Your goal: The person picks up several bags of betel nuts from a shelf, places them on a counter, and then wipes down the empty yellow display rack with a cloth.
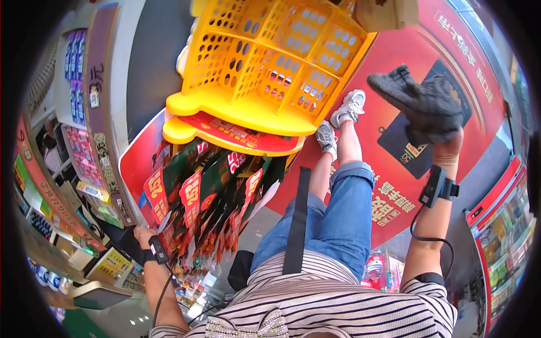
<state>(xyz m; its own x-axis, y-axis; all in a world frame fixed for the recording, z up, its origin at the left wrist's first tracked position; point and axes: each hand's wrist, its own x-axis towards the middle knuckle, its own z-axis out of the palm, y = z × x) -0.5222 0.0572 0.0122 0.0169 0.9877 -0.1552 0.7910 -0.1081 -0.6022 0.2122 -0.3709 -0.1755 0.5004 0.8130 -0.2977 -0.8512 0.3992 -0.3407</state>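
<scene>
A crumpled dark grey cloth (425, 104) bunches up in my right hand (449, 147), raised at the right over the red floor mat. The cloth hides most of that hand's fingers. Down at the left, my left hand (145, 236) is beside hanging snack packets (191, 197) with red and orange labels, close to a shelf edge. Its fingers are small and partly hidden in this view. The packets hang under a yellow plastic display rack (242, 107) with perforated compartments. Both wrists wear a black strapped device with a cable.
The red mat (389, 191) with printed lettering covers the floor around my feet. Shelves of packaged goods (76, 112) line the left side. A glass-fronted display case (501, 236) stands at the right. A cardboard box (386, 14) sits at the top by the rack.
</scene>
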